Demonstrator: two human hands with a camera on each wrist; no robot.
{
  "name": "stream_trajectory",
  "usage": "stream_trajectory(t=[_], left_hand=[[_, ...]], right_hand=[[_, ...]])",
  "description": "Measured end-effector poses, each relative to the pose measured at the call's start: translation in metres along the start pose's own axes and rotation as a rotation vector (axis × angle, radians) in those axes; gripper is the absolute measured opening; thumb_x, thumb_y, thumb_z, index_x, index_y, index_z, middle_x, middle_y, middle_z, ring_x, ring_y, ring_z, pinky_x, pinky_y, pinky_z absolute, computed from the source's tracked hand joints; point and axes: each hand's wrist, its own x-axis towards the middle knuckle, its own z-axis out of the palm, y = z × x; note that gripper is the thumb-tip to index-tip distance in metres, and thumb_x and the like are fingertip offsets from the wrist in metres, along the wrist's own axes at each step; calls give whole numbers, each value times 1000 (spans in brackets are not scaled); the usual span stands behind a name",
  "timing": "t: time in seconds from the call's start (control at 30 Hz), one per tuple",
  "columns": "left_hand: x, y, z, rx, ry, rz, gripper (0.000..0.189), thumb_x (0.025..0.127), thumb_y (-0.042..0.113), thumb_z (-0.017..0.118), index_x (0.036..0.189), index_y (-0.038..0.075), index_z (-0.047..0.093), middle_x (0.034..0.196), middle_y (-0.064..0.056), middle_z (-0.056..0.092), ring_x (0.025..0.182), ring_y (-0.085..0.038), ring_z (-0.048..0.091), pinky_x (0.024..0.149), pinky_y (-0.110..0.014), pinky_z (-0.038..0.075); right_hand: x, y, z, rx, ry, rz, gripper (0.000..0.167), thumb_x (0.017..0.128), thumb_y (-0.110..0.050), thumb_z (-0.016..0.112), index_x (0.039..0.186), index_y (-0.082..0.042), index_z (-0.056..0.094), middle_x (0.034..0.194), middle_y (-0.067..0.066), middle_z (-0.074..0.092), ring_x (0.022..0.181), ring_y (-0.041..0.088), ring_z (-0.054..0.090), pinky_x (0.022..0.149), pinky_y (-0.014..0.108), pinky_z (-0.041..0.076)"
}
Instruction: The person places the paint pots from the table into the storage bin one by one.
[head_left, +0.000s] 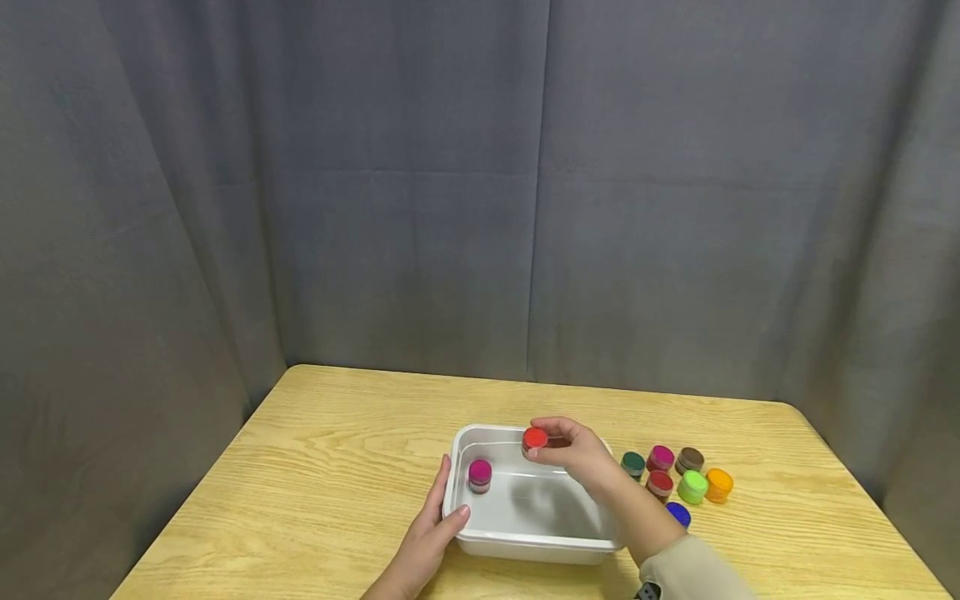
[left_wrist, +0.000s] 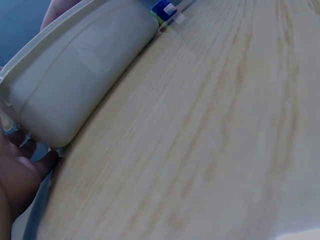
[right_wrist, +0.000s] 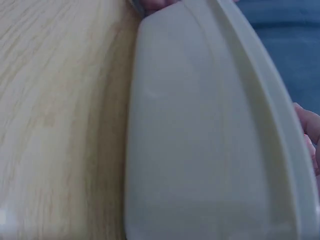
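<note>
A white plastic tub (head_left: 536, 542) stands on the table in the head view. My left hand (head_left: 429, 533) grips its left end, thumb over the rim and fingers along the outer wall; in the left wrist view the fingers (left_wrist: 46, 162) lie by the tub's corner. Over the tub's back part, my right hand (head_left: 577, 454) pinches a small jar with a red lid (head_left: 535, 439) between thumb and fingers. Inside the tub, at the left, a magenta-lidded jar (head_left: 480, 475) stands upright. The right wrist view shows mostly the tub's outer wall (right_wrist: 175, 125).
Right of the tub stand several small jars, among them a dark green one (head_left: 633, 463), a brown one (head_left: 690, 460), a light green one (head_left: 693, 487), an orange one (head_left: 719, 484) and a blue one (head_left: 678, 514), partly behind my right forearm. Grey curtains (head_left: 405, 208) surround the wooden table (head_left: 300, 475).
</note>
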Motion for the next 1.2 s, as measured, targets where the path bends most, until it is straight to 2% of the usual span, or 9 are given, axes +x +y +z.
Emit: stream_trajectory(t=[0.27,0.6,1.0,1.2], left_hand=[[0,0,0,0,-3,-3,73,102,21,49,159,16,4,165,-17,-2,151,-41,2,121,-57,7],[-1,-1,0,0,-5,-8,73,102,22,49,159,19,4,165,-16,-2,151,-41,2,120,-56,8],[0,0,-1,-10,-28,-5,74,102,21,48,159,16,1,165,-18,-5,150,-43,1,120,-58,10],[0,0,-2,-6,-28,-12,74,102,22,48,159,18,1,165,-17,-5,150,-43,-1,120,-58,9]], right_hand=[[8,12,22,-30,-79,-1,51,78,-6,80,125,4,61,106,11,68,95,15,60,82,24,55],[12,21,37,-18,-103,-33,48,76,3,76,121,12,59,106,20,67,91,15,60,75,20,54],[18,19,52,-135,-20,37,42,71,6,79,111,5,66,100,14,69,88,17,62,79,26,54],[21,21,55,-184,-13,80,41,70,4,81,109,1,68,99,11,69,90,18,61,81,29,53]])
